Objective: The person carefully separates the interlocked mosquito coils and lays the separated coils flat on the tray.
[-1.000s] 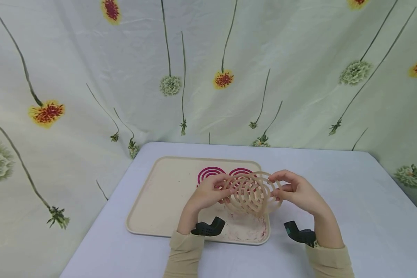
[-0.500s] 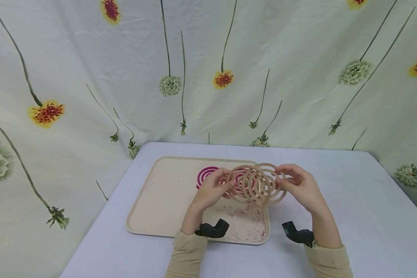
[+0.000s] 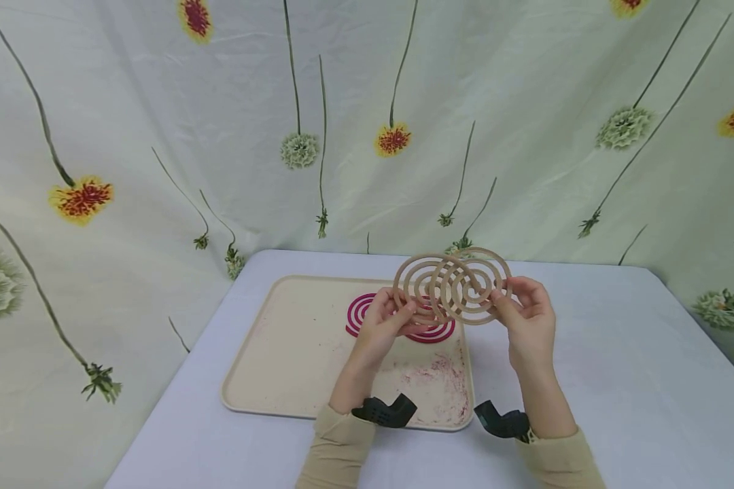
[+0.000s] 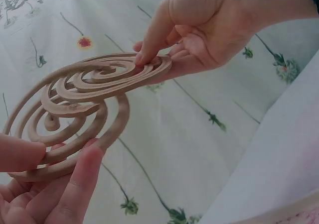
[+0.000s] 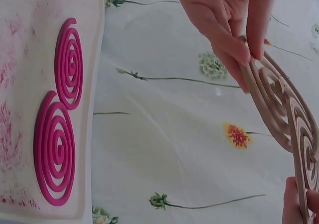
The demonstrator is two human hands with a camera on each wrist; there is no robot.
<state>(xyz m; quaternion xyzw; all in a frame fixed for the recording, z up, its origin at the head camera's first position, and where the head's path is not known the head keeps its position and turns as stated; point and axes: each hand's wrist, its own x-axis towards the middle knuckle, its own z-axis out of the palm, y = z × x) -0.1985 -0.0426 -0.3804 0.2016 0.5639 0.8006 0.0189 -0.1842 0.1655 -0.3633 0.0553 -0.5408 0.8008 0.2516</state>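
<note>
Two tan mosquito coils overlap, raised over the tray's far right edge. They look interlocked, but I cannot tell. My left hand point(image 3: 376, 334) pinches the left coil point(image 3: 396, 285) by its lower left rim, thumb in front and fingers behind. With thumb and fingers, my right hand point(image 3: 531, 322) grips the right coil point(image 3: 509, 272) at its outer right rim. In the left wrist view, the right hand point(image 4: 214, 30) holds its coil nearly edge-on above the other. Behind the left hand, a left magenta coil point(image 3: 350, 316) and a right magenta coil point(image 3: 431, 339) lie partly hidden.
A cream tray point(image 3: 293, 353) with reddish smears at its lower right lies on the white-covered table point(image 3: 605, 339). Behind the table hangs a flowered cloth point(image 3: 355, 190). Both wrists carry black devices, the left device point(image 3: 385, 411) and the right device point(image 3: 501, 421).
Both hands have lifted the tan coils up and slightly right, tilting them more upright toward the head camera. More of the right magenta coil and the smeared tray corner shows.
</note>
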